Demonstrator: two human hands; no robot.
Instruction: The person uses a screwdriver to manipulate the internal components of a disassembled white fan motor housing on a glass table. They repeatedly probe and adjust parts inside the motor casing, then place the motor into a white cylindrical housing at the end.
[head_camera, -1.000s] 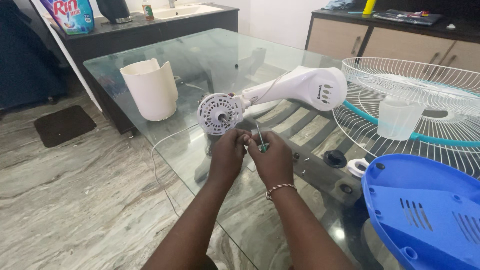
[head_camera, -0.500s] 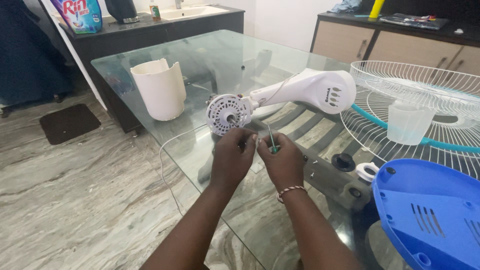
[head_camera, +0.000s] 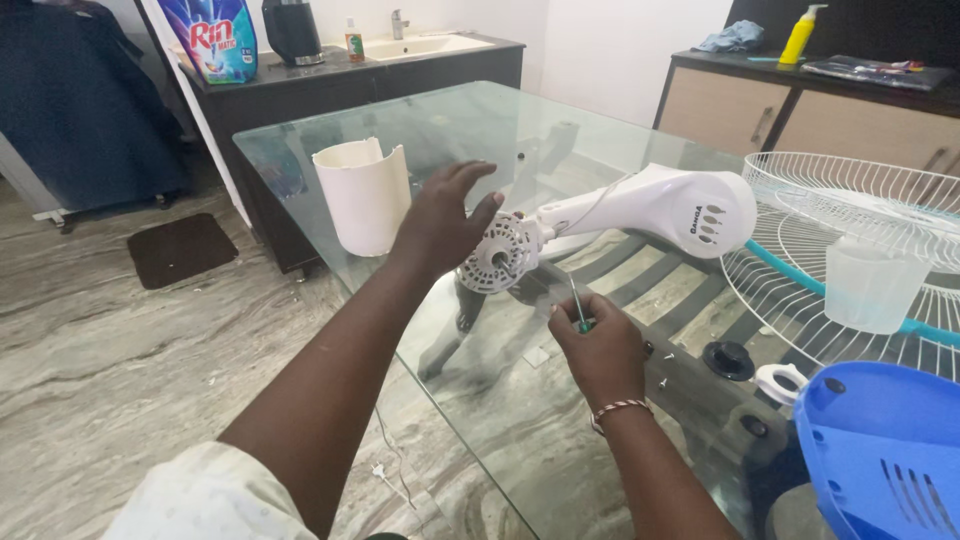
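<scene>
Left hand (head_camera: 440, 222): fingers spread wide, raised just beside the round vented face of the white plastic fan motor housing (head_camera: 640, 212), which lies on its side mid-tabletop. Right hand (head_camera: 598, 345): closed around a slim green-handled screwdriver (head_camera: 577, 305), tip upward, near the glass tabletop's (head_camera: 500, 120) front edge. Curved white plastic cover (head_camera: 365, 195): upright near the left edge. White wire fan guard (head_camera: 850, 215), blue plastic base (head_camera: 885, 450): right side.
</scene>
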